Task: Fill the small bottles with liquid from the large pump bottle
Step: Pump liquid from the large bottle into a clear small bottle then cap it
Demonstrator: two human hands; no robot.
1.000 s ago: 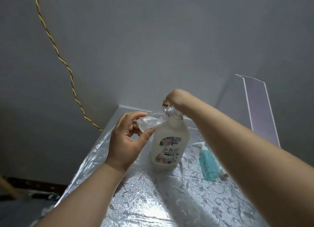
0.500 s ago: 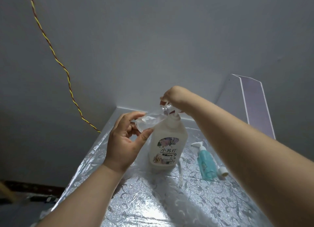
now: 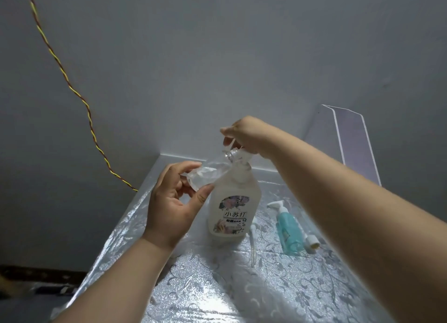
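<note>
A: Where is the small clear bottle (image 3: pixel 208 175)?

B: In the air, tilted nearly on its side, its mouth up against the pump head (image 3: pixel 235 153) of the large pump bottle (image 3: pixel 232 209); the left hand (image 3: pixel 171 201) pinches its lower end between thumb and curled fingers (image 3: pixel 183 168).

A: And the right hand (image 3: pixel 244 134)?

B: It is bent down over the pump head, fingers curled on it; the back of the hand hides exactly how they lie.

A: How will the small one handle?

B: I judge it light and thin-walled, likely to dent if squeezed, and slippery if soap runs down it; a light hold low on the body, as now, leaves the mouth free.

A: And the big one?

B: It stands upright on the table (image 3: pixel 217 286), looks well filled and so fairly heavy and steady; pressing straight down on the pump should not tip it, a sideways shove might.

A: What else is there?

B: A teal bottle (image 3: pixel 289 228) lies on its side to the right, a white cap (image 3: pixel 312 243) just beside it; a loose pump tube (image 3: pixel 252 240) lies close beside the big bottle's base.
</note>
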